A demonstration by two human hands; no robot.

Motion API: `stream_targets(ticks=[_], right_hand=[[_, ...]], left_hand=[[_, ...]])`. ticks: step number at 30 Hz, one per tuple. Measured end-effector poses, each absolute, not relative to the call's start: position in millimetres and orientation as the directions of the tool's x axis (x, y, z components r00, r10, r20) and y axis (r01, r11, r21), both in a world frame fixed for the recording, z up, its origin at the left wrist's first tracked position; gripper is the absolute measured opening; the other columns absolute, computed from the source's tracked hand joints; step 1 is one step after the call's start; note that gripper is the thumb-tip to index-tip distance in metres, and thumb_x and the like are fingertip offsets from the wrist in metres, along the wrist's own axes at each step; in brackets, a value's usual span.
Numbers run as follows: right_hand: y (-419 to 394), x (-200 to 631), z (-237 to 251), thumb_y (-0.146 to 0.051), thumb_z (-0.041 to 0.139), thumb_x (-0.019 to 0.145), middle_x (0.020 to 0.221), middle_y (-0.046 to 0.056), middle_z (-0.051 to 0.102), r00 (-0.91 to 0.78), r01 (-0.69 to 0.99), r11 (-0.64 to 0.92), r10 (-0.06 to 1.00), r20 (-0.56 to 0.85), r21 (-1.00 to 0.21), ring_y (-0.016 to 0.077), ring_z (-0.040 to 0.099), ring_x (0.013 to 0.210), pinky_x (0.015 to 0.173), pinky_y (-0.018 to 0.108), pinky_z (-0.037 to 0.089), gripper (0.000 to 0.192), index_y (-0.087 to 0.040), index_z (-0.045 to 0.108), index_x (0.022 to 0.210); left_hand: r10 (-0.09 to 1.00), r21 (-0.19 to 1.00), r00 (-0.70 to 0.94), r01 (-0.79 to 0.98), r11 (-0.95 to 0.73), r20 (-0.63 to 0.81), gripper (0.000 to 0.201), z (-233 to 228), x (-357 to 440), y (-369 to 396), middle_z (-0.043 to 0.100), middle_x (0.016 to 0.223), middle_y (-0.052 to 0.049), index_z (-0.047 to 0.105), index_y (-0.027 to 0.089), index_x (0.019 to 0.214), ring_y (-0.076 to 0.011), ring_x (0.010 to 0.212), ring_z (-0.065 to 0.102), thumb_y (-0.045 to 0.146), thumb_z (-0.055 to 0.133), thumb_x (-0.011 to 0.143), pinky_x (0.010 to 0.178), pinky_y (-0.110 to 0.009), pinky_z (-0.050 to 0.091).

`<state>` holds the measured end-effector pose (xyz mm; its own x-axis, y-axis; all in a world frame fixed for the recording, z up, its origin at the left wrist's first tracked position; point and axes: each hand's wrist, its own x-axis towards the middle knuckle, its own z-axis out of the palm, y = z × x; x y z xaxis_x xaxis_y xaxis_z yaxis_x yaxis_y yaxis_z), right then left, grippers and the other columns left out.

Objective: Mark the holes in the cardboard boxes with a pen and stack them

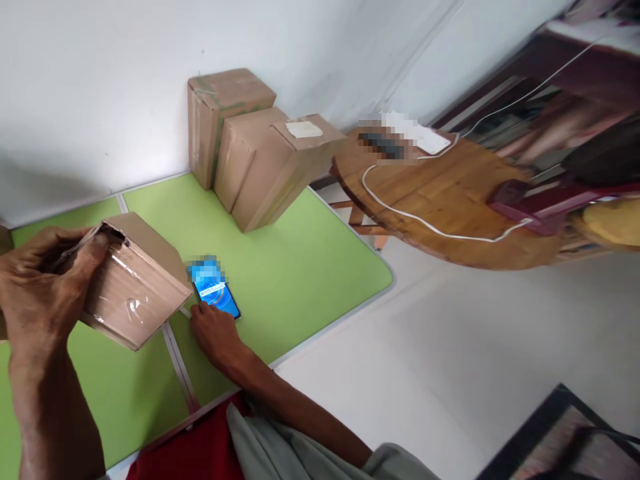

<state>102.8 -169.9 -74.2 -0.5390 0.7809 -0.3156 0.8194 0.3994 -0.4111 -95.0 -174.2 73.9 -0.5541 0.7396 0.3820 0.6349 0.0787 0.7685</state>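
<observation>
My left hand [50, 287] grips a brown cardboard box [135, 293] at its torn corner, the thumb pressed at the hole. The box is tilted above the green table [300, 280], with shiny clear tape on the side toward me. My right hand [215, 333] is low over the table, its fingers curled closed beside the near end of a phone [223, 293] with a lit blue screen. A thin pale strip shows between these fingers and the box; what it is I cannot make out.
Several closed cardboard boxes [280, 173] stand against the white wall at the back of the table. Right of them is a round wooden table [430, 193] with a white cable [415, 217] across it. A dark-framed object [560, 440] lies at lower right.
</observation>
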Motion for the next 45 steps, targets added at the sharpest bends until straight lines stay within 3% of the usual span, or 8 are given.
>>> stream_targets(ticks=[7, 10, 12, 14, 18, 26, 35, 45], right_hand=[[-118, 161, -49, -0.027, 0.061, 0.107, 0.071, 0.001, 0.076, -0.412, 0.619, 0.123, 0.892, -0.188, -0.776, 0.0183, 0.074, 0.061, 0.056, 0.025, 0.052, 0.023, -0.023, 0.062, 0.085], [-104, 167, -20, -0.052, 0.068, 0.107, 0.067, -0.003, 0.073, -0.314, 0.06, 0.046, 0.949, 0.025, -0.997, 0.0172, 0.068, 0.052, 0.049, 0.026, 0.052, 0.031, -0.026, 0.059, 0.092], [-103, 154, 1, -0.061, 0.082, 0.099, 0.072, -0.003, 0.077, -0.257, -0.315, 0.077, 0.953, 0.163, -0.946, 0.0184, 0.073, 0.057, 0.055, 0.029, 0.059, 0.039, -0.027, 0.063, 0.099], [-108, 132, 17, -0.067, 0.083, 0.098, 0.079, -0.001, 0.08, -0.259, -0.441, 0.132, 0.928, 0.267, -0.888, 0.0202, 0.079, 0.068, 0.066, 0.034, 0.066, 0.042, -0.028, 0.068, 0.104], [-119, 92, 28, -0.069, 0.076, 0.104, 0.088, 0.002, 0.083, -0.292, -0.453, 0.187, 0.892, 0.344, -0.871, 0.0224, 0.083, 0.08, 0.077, 0.039, 0.071, 0.041, -0.028, 0.076, 0.109], [-125, 95, 22, -0.066, 0.073, 0.108, 0.088, 0.003, 0.084, -0.254, -0.444, 0.247, 0.887, 0.386, -0.861, 0.0209, 0.08, 0.071, 0.067, 0.035, 0.067, 0.038, -0.028, 0.076, 0.109], [-124, 103, 22, -0.027, 0.071, 0.107, 0.095, 0.003, 0.083, -0.197, -0.182, 0.515, 0.815, 0.545, -0.837, 0.0189, 0.077, 0.081, 0.075, 0.032, 0.061, 0.009, -0.026, 0.08, 0.105], [-125, 118, 26, -0.036, 0.068, 0.108, 0.073, -0.002, 0.072, -0.198, -0.088, 0.441, 0.871, 0.45, -0.893, 0.0161, 0.068, 0.057, 0.053, 0.027, 0.052, 0.018, -0.027, 0.074, 0.094]], left_hand=[[0.787, 0.79, -0.504, 0.613, 0.034, 0.357, 0.03, 69, -104, -186, 0.09, 0.111, -0.002, 0.092, 0.027, 0.11, -0.023, 0.1, 0.083, 0.046, 0.093, 0.088, 0.088, -0.036, 0.065], [0.823, 0.799, -0.459, 0.601, 0.01, 0.335, 0.029, 71, -105, -185, 0.09, 0.111, -0.003, 0.092, 0.027, 0.108, -0.0237, 0.1, 0.083, 0.046, 0.092, 0.086, 0.085, -0.035, 0.065], [0.85, 0.798, -0.431, 0.603, 0.02, 0.304, 0.036, 73, -106, -183, 0.09, 0.113, -0.005, 0.091, 0.027, 0.11, -0.0261, 0.101, 0.083, 0.052, 0.091, 0.085, 0.087, -0.038, 0.064], [0.88, 0.801, -0.39, 0.598, 0.019, 0.27, 0.044, 73, -105, -180, 0.089, 0.116, -0.007, 0.091, 0.028, 0.111, -0.0299, 0.106, 0.082, 0.06, 0.092, 0.081, 0.094, -0.043, 0.064], [0.916, 0.817, -0.316, 0.576, -0.023, 0.248, 0.054, 73, -105, -174, 0.087, 0.118, -0.009, 0.091, 0.032, 0.109, -0.0335, 0.11, 0.082, 0.074, 0.094, 0.076, 0.105, -0.05, 0.065], [0.959, 0.843, -0.234, 0.538, -0.009, 0.159, 0.074, 79, -106, -166, 0.086, 0.121, -0.011, 0.091, 0.03, 0.109, -0.0346, 0.113, 0.084, 0.084, 0.099, 0.06, 0.105, -0.05, 0.071], [0.941, 0.872, -0.296, 0.489, 0.0, 0.166, 0.079, 77, -100, -163, 0.085, 0.113, -0.013, 0.091, 0.025, 0.105, -0.0333, 0.104, 0.085, 0.087, 0.099, 0.057, 0.103, -0.047, 0.072], [0.928, 0.869, -0.355, 0.488, 0.083, 0.111, 0.082, 82, -103, -161, 0.087, 0.11, -0.013, 0.089, 0.027, 0.097, -0.0374, 0.104, 0.085, 0.089, 0.1, 0.045, 0.104, -0.052, 0.07]])
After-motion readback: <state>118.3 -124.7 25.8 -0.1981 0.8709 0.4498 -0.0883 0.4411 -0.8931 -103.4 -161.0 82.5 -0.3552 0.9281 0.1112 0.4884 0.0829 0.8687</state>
